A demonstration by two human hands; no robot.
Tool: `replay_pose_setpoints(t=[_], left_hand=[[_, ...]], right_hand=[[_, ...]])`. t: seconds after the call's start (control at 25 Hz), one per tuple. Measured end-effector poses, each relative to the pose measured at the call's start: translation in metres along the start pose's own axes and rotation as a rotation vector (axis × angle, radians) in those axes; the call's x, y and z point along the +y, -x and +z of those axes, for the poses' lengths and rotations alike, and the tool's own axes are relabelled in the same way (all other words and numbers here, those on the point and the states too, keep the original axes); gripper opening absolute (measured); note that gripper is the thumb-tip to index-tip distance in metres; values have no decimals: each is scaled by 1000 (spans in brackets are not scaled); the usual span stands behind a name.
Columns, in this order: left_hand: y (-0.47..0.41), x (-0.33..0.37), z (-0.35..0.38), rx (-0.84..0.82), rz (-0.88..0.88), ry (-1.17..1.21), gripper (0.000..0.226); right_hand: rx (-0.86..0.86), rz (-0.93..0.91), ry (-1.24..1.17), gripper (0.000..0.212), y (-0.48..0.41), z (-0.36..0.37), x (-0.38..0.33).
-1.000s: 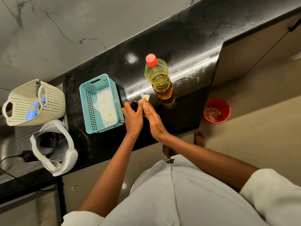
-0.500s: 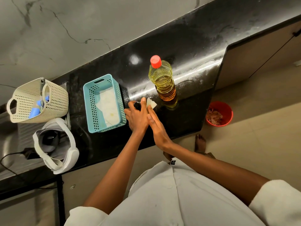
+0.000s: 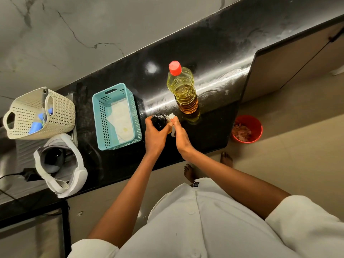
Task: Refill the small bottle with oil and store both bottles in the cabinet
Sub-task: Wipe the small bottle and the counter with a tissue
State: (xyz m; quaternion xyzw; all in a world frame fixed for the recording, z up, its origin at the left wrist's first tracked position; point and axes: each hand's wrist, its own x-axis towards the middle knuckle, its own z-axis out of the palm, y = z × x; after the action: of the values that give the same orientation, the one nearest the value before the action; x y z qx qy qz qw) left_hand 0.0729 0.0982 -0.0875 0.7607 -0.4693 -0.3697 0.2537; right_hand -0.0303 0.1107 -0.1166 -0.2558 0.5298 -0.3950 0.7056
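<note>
Near the bench (image 3: pixel 210 135) edge, the small bottle (image 3: pixel 158 121) is gripped by the left hand (image 3: pixel 155 139); a half-hidden tissue (image 3: pixel 172 130) is held by the right hand (image 3: pixel 182 137).

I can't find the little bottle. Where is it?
The small bottle is in the middle of the head view, held by the left hand over the counter, between the teal basket and the big oil bottle.

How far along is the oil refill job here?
Seemingly done: large oil bottle capped, small bottle topped. In hand: left hand grips the small bottle, right hand holds a tissue against it. Left: both bottles sit on the counter, unstored.
</note>
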Motion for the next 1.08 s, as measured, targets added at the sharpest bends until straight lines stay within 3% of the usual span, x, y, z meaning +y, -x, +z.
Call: replay_pose_setpoints(t=[0.24, 0.52, 0.76, 1.08], left_hand=[[3, -6, -2, 77, 83, 68, 45], [21, 5, -10, 94, 145, 109, 46], [20, 27, -26, 90, 223, 146, 53], [14, 45, -26, 171, 292, 59, 55]], right_hand=[[13, -8, 21, 57, 11, -5, 4], [61, -52, -52, 57, 5, -1, -4], [22, 143, -357, 77, -10, 4, -41], [22, 395, -627, 85, -1, 4, -51]])
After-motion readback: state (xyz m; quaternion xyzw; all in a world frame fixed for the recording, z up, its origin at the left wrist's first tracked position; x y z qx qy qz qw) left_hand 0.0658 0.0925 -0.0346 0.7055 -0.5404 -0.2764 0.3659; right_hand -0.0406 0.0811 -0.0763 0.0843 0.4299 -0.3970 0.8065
